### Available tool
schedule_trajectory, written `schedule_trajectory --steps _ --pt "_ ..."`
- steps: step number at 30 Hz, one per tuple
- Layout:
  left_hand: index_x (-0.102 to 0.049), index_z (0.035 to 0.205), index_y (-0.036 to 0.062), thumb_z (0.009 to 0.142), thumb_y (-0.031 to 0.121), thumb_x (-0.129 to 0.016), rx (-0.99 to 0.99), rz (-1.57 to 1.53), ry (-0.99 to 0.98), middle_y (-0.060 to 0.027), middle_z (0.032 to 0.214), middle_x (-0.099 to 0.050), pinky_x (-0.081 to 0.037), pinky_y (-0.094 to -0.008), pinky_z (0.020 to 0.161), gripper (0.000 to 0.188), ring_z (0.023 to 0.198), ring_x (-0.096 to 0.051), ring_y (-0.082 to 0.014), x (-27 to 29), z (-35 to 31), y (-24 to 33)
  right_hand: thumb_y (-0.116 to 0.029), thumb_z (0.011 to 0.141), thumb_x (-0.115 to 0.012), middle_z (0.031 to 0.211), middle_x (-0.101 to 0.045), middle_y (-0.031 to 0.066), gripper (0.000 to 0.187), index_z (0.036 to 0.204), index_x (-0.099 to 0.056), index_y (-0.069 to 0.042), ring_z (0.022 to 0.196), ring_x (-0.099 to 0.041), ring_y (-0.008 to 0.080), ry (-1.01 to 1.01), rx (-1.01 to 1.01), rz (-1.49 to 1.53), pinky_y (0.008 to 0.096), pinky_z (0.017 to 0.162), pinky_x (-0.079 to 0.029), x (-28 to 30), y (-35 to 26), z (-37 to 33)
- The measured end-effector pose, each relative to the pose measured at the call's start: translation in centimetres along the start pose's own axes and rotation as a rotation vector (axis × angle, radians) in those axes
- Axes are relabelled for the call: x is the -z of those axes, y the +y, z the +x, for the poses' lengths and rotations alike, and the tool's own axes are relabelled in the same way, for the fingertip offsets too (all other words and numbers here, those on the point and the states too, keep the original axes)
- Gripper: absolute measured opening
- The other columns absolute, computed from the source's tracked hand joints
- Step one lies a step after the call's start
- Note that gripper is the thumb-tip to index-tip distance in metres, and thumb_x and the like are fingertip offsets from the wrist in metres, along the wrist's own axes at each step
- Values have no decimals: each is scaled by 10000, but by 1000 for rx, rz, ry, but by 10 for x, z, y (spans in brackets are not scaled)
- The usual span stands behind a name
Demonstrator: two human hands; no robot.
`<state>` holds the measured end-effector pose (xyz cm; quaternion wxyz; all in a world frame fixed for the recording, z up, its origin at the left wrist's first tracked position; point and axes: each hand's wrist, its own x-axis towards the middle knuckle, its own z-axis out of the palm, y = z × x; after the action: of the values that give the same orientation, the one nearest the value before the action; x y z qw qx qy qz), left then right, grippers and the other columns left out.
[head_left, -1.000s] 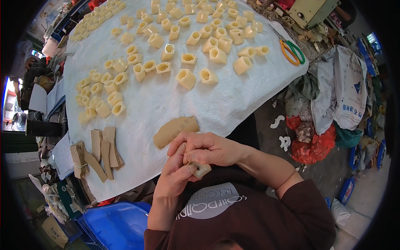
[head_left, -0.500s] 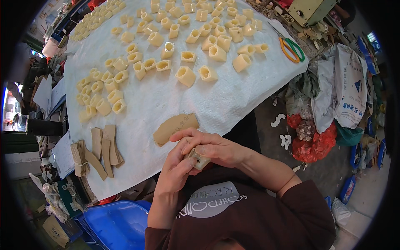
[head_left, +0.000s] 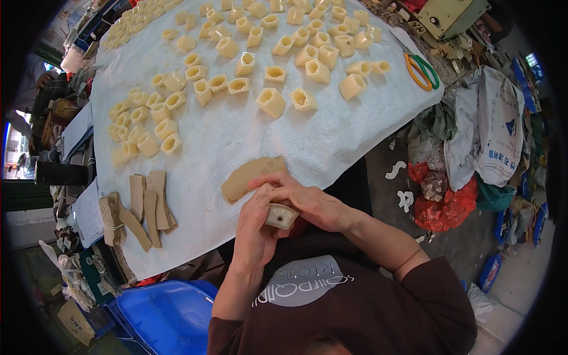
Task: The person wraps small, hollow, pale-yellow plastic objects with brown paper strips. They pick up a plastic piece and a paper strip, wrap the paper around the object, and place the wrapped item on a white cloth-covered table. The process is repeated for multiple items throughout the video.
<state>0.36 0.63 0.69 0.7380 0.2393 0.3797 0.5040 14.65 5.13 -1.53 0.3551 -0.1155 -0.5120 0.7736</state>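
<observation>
While the left hand (head_left: 254, 221) grips it, the pale block (head_left: 281, 217) has turned.

Pale-yellow hollow blocks (head_left: 271, 103) lie across the far part of a white sheet (head_left: 207, 139). Near left lie narrow brown cardboard strips (head_left: 150, 214); right of them, a broad brown cardboard piece (head_left: 241, 179), partly behind the bare right hand (head_left: 316, 204). Orange-and-green-handled metal scissors (head_left: 412, 70) lie near the sheet's right edge.
</observation>
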Motion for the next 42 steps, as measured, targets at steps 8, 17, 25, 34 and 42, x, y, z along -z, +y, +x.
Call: schedule_trajectory --steps 8,17,25,34,42 --pt "-484 1090 41 884 335 -461 -104 -20 156 -39 959 -532 -438 -229 564 360 838 -540 -112 -16 -6 -11 -148 880 -382 1311 -367 138 358 1191 -491 -9 1197 -371 251 99 232 -372 365 989 -304 -9 5 -3" --pt "-464 1117 63 907 356 -429 -140 -22 134 -47 1037 -507 -467 -262 690 362 936 -522 -129 -7 -8 -15 -239 917 -335 1255 -420 192 378 1146 -488 20 1134 -426 261 169 -22 -6 358 961 -335 -21 -3 0" --pt "-361 1241 83 918 525 -238 -32 -183 191 -70 1055 -499 -457 -331 681 561 898 -520 -200 -23 -10 -1 -273 939 -287 1251 -459 156 397 1150 -483 1 1056 -488 196 227 5 -262 288 854 -425 -21 3 8" --pt "-420 1095 82 936 444 -266 -39 -360 -10 -51 917 -509 -382 -262 579 425 693 -482 -142 -2 -11 -4 -306 935 -275 1290 -429 165 426 1178 -469 -15 1073 -478 199 163 -113 -279 286 842 -423 -19 -2 4" --pt "-413 1168 85 901 435 -377 -129 -134 204 -54 988 -518 -459 -296 655 442 838 -552 -150 0 -24 -14 -215 917 -377 1255 -400 158 339 1183 -464 -24 1178 -379 249 120 93 -261 345 988 -291 -34 16 10"
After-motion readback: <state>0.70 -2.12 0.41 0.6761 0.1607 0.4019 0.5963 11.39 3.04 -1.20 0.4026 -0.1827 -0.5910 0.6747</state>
